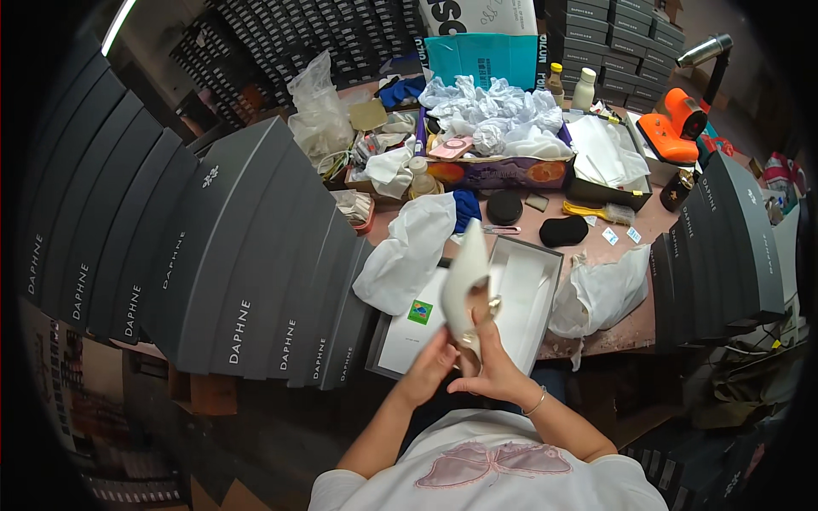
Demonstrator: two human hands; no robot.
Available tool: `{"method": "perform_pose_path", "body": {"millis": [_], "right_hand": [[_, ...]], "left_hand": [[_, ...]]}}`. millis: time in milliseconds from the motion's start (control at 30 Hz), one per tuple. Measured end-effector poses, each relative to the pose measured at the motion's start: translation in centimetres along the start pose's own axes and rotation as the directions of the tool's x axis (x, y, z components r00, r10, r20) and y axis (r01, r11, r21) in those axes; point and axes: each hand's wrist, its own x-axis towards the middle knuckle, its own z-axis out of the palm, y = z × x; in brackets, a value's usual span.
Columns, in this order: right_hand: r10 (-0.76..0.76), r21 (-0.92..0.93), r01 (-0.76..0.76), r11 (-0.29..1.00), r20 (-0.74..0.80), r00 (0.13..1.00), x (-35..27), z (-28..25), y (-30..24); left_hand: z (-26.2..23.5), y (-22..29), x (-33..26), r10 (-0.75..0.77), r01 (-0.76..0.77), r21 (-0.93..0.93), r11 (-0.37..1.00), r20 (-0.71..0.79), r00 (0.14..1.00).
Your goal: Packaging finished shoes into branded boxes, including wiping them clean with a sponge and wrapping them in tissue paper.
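Note:
A cream pointed-toe shoe, slightly blurred, is tilted with its toe pointing away from me. My right hand grips its heel end, fingers round the side and thumb stretched out to the left. Closed fingers of my left hand press against the heel from the left; the exact hold is partly hidden. Beneath the shoe lies an open grey shoe box with white lining and a small green square card. A white cloth-like wrapping overlaps the box's left side.
Stacked dark shoe boxes wall off the left and right. Crumpled white paper fills a carton behind. Nearer lie black round pads, a yellow-handled brush and a white plastic bag. An orange device stands back right.

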Motion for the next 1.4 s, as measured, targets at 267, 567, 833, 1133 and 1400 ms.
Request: {"method": "perform_pose_path", "body": {"millis": [267, 567, 833, 1133, 1400], "right_hand": [[0.467, 0.780, -0.294, 0.553, 0.002, 0.884, -5.3, -6.9, 1.8], [0.441, 0.876, 0.045, 0.481, -0.286, 0.851, -7.1, -11.7, -0.2], [0.494, 0.872, -0.167, 0.461, -0.096, 0.864, -7.6, -9.2, 1.3], [0.462, 0.869, -0.010, 0.495, -0.253, 0.850, -10.1, -9.2, -1.8], [0.441, 0.802, -0.329, 0.499, 0.092, 0.893, -14.9, -11.6, -3.3]], "left_hand": [[-7.1, 5.9, 18.0, 0.632, -0.102, 0.984, -0.146, 0.171, 0.756], [1.8, 5.6, 14.2, 0.631, -0.706, 0.708, 0.037, 0.531, 0.565], [-2.0, -1.6, 3.8, 0.294, -0.394, 0.790, 0.469, 0.281, 0.913], [7.0, -5.7, 3.6, 0.356, -0.513, 0.858, -0.023, 0.487, 0.798], [4.9, -4.4, 5.9, -0.108, -0.395, 0.872, -0.288, 0.381, 0.918]]}}
